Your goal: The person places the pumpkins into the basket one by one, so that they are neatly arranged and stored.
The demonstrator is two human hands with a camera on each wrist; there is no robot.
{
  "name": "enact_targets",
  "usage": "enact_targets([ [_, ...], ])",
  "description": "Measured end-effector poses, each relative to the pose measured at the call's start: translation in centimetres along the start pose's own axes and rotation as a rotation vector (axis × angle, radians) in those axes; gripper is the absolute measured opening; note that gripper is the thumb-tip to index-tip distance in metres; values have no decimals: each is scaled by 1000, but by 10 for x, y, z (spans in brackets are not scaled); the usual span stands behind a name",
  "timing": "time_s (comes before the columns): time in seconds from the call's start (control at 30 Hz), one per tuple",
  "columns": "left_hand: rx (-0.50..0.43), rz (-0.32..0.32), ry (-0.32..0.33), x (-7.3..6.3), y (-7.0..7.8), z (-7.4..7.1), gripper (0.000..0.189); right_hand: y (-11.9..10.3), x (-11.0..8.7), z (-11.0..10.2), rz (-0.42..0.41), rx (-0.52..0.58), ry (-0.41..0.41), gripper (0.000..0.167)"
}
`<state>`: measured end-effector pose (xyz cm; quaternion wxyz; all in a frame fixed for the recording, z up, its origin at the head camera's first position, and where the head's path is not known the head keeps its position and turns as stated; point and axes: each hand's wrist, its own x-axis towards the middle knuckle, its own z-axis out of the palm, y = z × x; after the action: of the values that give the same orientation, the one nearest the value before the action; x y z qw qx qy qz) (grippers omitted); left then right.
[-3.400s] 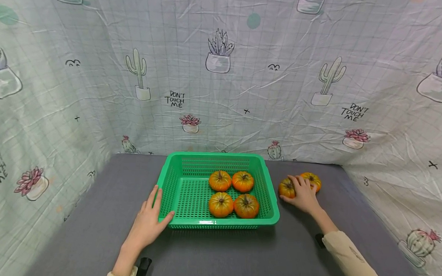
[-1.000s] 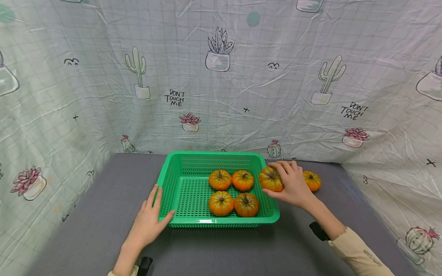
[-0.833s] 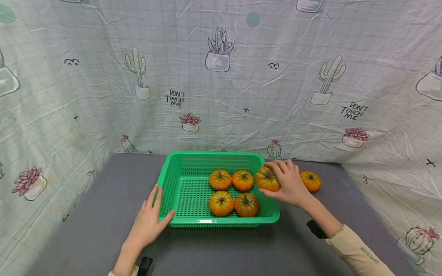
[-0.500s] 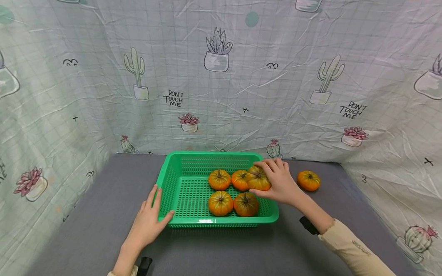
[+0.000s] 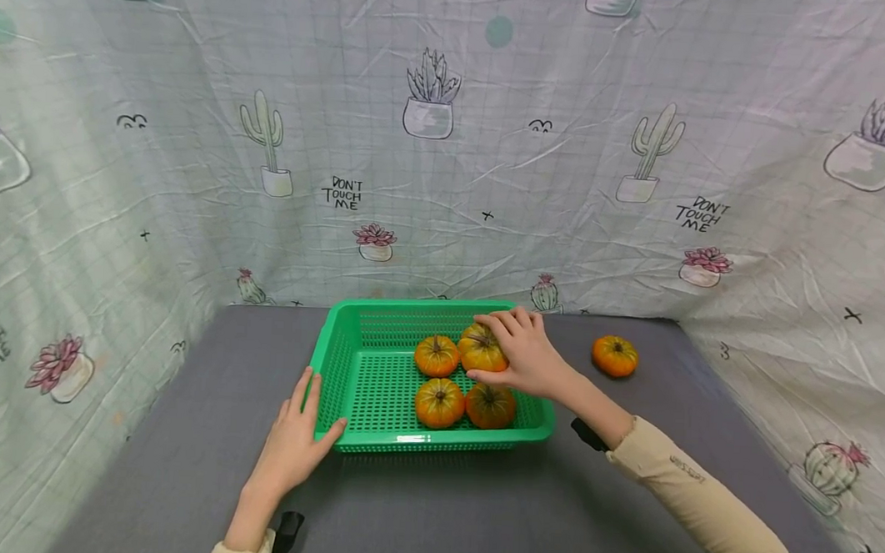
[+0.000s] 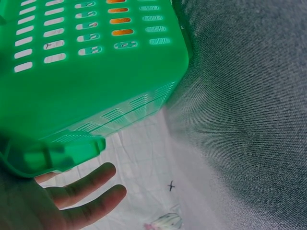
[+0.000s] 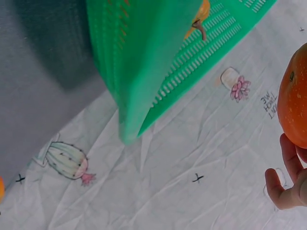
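My right hand (image 5: 523,353) grips a small orange pumpkin (image 5: 481,348) from its right side, over the green plastic basket (image 5: 374,438). In the right wrist view, this held pumpkin (image 7: 295,98) shows at the right edge, fingers beneath it. Inside the basket lie a back-left pumpkin (image 5: 436,356), a front-left one (image 5: 439,403) and a front-right one (image 5: 491,406); another at the back right is hidden behind the held pumpkin. My left hand (image 5: 288,446) rests on the basket's left rim with fingers extended; the left wrist view shows its fingers (image 6: 91,179) spread beside the rim.
One more pumpkin (image 5: 614,356) sits on the grey table (image 5: 430,518) to the right of the basket. A pale cloth (image 5: 446,210) printed with cacti hangs behind the table and along both sides.
My right hand has picked up a pumpkin from the table on the right and carried it left, over the basket. The left hand stays at the left rim.
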<state>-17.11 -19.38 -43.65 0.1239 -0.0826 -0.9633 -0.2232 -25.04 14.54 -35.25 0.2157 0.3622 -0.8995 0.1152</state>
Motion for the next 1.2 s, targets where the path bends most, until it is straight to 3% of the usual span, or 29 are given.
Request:
enact_targets([
  [0.27,4,-4,1,0,0,-2,80,-11,20,5,4,-26,-45,74],
  [0.53,3,-6,9,-2,-1,1,80,-20,45,10,37,-22,-28,70],
  [0.77,-8,5,16,-2,1,3,79,-23,61,25,64,-8,-52,68],
  [1.2,4,3,19,-2,-1,1,79,-29,81,65,107,-29,-184,75],
])
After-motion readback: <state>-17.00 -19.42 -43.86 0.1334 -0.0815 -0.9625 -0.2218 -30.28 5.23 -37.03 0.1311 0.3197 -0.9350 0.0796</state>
